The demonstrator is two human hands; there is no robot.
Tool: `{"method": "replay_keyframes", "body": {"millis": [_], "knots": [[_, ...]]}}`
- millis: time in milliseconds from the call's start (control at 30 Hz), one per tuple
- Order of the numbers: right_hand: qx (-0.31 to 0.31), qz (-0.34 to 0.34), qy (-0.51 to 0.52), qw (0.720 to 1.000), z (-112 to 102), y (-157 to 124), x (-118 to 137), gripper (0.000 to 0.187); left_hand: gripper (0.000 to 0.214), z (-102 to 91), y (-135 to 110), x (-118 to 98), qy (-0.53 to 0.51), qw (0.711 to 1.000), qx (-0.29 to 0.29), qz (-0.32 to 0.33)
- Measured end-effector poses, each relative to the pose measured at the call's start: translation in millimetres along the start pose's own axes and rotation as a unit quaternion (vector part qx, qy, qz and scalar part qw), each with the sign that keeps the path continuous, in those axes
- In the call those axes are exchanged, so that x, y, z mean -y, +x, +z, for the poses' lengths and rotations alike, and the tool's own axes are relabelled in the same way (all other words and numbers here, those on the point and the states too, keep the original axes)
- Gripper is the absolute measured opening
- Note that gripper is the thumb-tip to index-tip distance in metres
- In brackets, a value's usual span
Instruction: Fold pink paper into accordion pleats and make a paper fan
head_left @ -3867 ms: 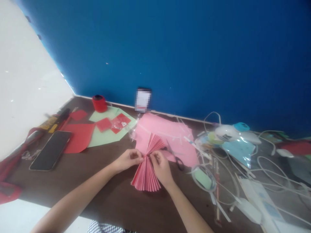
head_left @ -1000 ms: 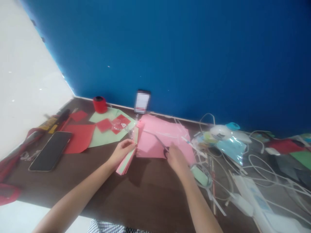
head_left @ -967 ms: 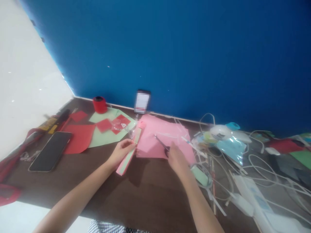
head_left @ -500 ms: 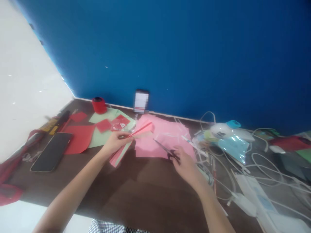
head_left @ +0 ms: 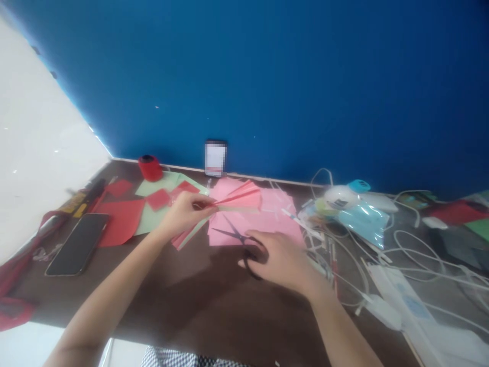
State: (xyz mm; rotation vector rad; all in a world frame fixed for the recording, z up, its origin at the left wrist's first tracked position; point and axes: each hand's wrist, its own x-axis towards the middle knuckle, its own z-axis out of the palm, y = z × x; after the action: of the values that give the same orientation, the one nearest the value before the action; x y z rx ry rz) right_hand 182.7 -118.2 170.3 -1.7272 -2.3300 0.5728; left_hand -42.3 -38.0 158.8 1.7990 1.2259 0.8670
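Note:
My left hand (head_left: pixel 190 210) pinches a pleated strip of pink paper (head_left: pixel 244 195) at its middle, and the folds fan out on its right side. A pale green edge shows along the folded paper, whose other end sticks out below my fingers. My right hand (head_left: pixel 273 257) has its fingers in the handles of dark scissors (head_left: pixel 237 235). The scissor blades are spread apart and point left, a little below the folded paper and not touching it. Beneath both lie pink sheets (head_left: pixel 275 219) on the dark table (head_left: pixel 183 311).
Left of my hands are red paper (head_left: pixel 124 219), green paper (head_left: pixel 151 216), a black phone (head_left: pixel 78 244) and a red roll (head_left: pixel 150 168). Another phone (head_left: pixel 216 158) leans on the blue wall. On the right lie tangled white cables (head_left: pixel 408 250), a blue packet (head_left: pixel 364 221) and a power strip (head_left: pixel 401 290).
My right hand has moved left with the scissors, whose blades have spread apart and come near the folded paper. In my left hand the pink folds have fanned out wider to the right.

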Motion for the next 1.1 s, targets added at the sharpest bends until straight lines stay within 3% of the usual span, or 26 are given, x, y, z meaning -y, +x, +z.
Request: {"method": "replay_keyframes", "body": {"millis": [233,667,967,1100], "knots": [[0.001,-0.013,-0.067,0.998,-6,17,14,0.027,0.02,6.3,-4,-17,0.058,0.998,0.013,0.033],[0.027,-0.029,-0.134,0.99,1,22,8,0.031,0.021,9.9,-5,-14,0.071,0.997,0.007,0.034],[0.006,0.006,-0.086,0.996,2,21,15,0.026,0.016,9.7,-6,-11,-0.019,1.0,-0.014,0.005],[-0.001,0.064,-0.032,0.997,13,18,2,0.015,0.025,7.5,-6,0,-0.093,0.992,-0.047,-0.072]]}}
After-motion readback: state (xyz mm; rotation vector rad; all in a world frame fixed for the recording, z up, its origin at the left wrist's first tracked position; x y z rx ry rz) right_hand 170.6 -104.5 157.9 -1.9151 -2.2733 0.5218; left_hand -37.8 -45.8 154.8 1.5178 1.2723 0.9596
